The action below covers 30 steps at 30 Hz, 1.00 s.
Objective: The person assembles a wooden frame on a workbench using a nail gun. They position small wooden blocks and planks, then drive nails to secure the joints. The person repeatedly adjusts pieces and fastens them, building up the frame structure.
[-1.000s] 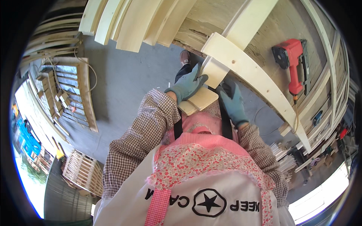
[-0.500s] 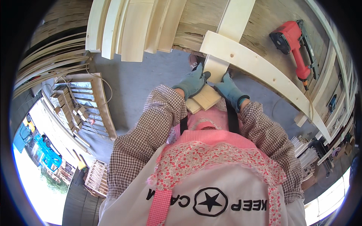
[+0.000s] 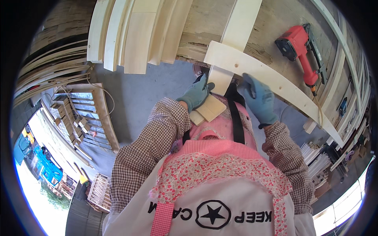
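My left hand (image 3: 195, 93), in a blue-green work glove, is closed around the far end of two short pale wooden boards (image 3: 213, 107), stacked askew close against my apron. My right hand (image 3: 258, 98), gloved alike, is off the boards, its fingers loosely bent and apart with nothing visible in them. It hovers beside the near edge of a long pale plank (image 3: 271, 70) that lies slantwise on the bench. Under that plank runs another light board (image 3: 241, 27), whose end (image 3: 220, 80) juts past the bench edge between my hands.
A red nail gun (image 3: 296, 44) with a hose lies on the wooden bench (image 3: 271, 31) at the right. Several pale planks (image 3: 138, 39) overhang the bench at the far left. Wood strips (image 3: 59, 63) and a frame with stacked blocks (image 3: 98, 114) are on the left.
My right hand has let go of the short boards and moved right, toward the long plank. My left hand still grips the short boards, slightly shifted. The bench sits slightly lower in view.
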Tool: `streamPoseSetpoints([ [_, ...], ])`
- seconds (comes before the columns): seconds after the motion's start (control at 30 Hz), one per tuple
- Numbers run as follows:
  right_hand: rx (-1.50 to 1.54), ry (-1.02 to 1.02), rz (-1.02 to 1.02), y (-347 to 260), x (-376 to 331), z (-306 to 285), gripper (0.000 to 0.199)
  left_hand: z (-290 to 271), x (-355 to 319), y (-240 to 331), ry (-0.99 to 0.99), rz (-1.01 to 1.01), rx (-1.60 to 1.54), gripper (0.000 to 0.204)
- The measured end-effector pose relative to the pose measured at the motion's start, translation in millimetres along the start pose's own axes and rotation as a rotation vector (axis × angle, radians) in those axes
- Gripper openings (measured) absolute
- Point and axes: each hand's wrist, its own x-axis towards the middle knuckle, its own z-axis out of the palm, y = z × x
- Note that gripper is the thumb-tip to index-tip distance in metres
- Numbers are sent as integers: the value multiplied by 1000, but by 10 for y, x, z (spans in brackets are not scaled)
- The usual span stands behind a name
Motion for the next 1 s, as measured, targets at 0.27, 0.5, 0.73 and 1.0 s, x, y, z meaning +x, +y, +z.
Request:
streamPoseSetpoints([
  [0.27, -394, 211, -100, 444, 371, -124, 97, -207, -38, 87, -142, -37, 31, 46],
  [0.5, -375, 285, -150, 571, 387, 0, 89, -867, -413, -7, -80, -316, -1116, 62],
  [0.73, -372, 304, -180, 568, 379, 65, 80, -930, -77, -163, -83, 39, -1666, 46],
  [1.0, -365, 287, -168, 552, 391, 22, 84, -930, -62, 396, 376, -48, -1301, 51],
])
